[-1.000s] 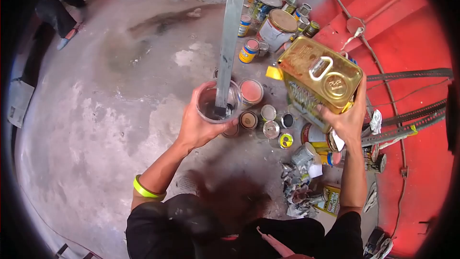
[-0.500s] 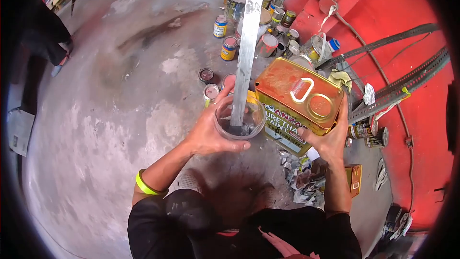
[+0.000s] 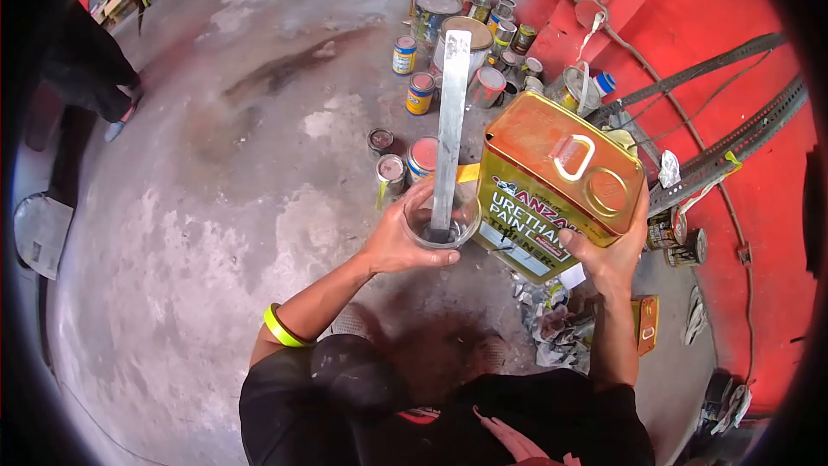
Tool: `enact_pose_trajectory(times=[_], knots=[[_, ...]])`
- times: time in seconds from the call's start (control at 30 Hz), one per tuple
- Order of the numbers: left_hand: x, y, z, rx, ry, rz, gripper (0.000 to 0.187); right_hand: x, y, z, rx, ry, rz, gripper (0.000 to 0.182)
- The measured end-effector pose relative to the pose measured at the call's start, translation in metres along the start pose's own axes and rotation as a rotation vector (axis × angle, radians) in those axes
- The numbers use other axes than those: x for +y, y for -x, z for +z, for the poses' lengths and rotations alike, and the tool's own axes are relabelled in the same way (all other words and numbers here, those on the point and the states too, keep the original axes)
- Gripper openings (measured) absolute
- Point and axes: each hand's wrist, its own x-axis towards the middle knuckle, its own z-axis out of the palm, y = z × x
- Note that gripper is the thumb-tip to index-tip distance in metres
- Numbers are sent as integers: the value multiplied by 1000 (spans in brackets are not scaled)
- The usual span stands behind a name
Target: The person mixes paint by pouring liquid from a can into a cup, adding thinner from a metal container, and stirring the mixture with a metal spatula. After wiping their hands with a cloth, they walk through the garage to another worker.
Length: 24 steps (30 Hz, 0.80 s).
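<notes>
My left hand (image 3: 398,240) is closed round a clear plastic cup (image 3: 466,223) with a little dark stuff at its bottom. A long flat metal stirring stick (image 3: 453,112) stands in the cup, its top leaning slightly right. My right hand (image 3: 608,250) grips the right side of a rectangular paint thinner can (image 3: 530,207), thumb on its front label. The can is gold with an orange-red top, a white handle (image 3: 573,158) and a round cap (image 3: 609,189). It tilts with its left side close to the cup. A yellow strip (image 3: 468,173) shows between cup and can.
Several paint tins, including a blue-and-yellow tin (image 3: 420,93), crowd the floor beside the red wall (image 3: 690,0). Crumpled paper (image 3: 556,328) lies near my feet. Perforated metal strips (image 3: 690,185) lean at the right. Another person's legs (image 3: 95,69) are at far left.
The cup, with its stirring stick, and the thinner can have shifted slightly right in view. The can is tipped a little more, showing more of its label. Both hands keep their holds.
</notes>
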Motion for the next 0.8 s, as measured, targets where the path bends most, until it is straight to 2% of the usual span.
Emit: enact_pose_trajectory(times=[0.1, 0.2, 0.4, 0.47, 0.6, 0.73, 0.8], knots=[[4, 4, -3, -16, 94, 14, 106, 2, -2, -5, 16, -6, -22, 115], [5, 8, -12, -100, 130, 105, 109, -2, -9, -10, 48, 27, -22, 103], [15, 17, -37, -71, -39, 103, 117, -2, -8, -18, 63, 202, -68, 103], [22, 19, -35, 98, -148, 124, 123, -7, -7, -15, 35, 220, -73, 109], [15, 12, -37, 250, -333, 163, 127, -18, -7, -19, -18, 340, -141, 113], [10, 10, -32, 246, -467, 143, 128, -38, -9, -20, -93, 446, -152, 106], [5, 9, -28, 258, -536, 137, 130, -42, -9, -21, -163, 577, -230, 106]])
